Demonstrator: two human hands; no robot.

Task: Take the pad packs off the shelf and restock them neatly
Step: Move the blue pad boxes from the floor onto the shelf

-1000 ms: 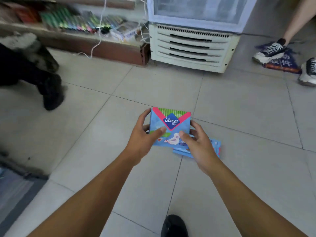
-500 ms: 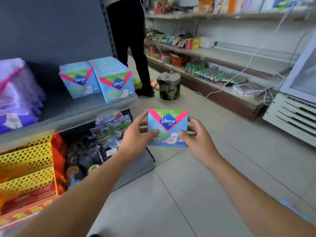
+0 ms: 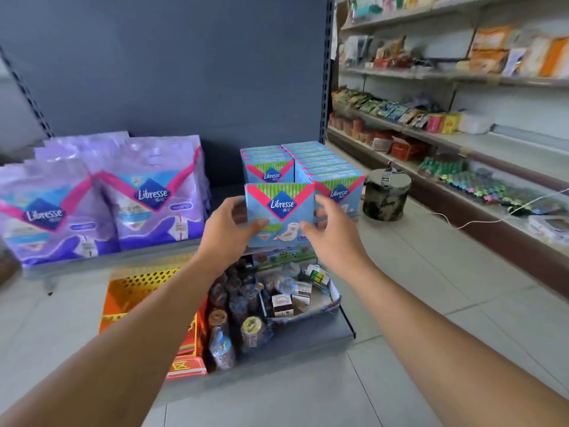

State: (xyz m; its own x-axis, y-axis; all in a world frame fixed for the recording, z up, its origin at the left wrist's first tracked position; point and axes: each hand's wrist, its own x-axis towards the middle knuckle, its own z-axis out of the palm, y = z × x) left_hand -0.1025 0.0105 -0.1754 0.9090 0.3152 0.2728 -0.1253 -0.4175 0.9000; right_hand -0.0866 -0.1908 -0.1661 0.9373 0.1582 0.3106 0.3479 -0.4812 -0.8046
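Observation:
A blue Libresse pad pack (image 3: 279, 204) with a pink and green top is held upright between my left hand (image 3: 229, 231) and my right hand (image 3: 331, 229), one hand on each side. It stands at the front edge of the grey shelf (image 3: 221, 192), directly in front of the left of two rows of matching blue packs (image 3: 303, 163). The right row reaches further forward, beside my right hand. Whether the held pack rests on the shelf I cannot tell.
Purple Libresse bags (image 3: 101, 195) fill the shelf's left part. Below are a yellow basket (image 3: 135, 291), bottles and a box of small goods (image 3: 295, 294). A round stool (image 3: 386, 195) stands on the tiled aisle floor, with stocked shelves (image 3: 446, 131) along the right.
I turned from the floor to the shelf, carrying the blue pack in both hands. It has moved up and forward to the front of the left row.

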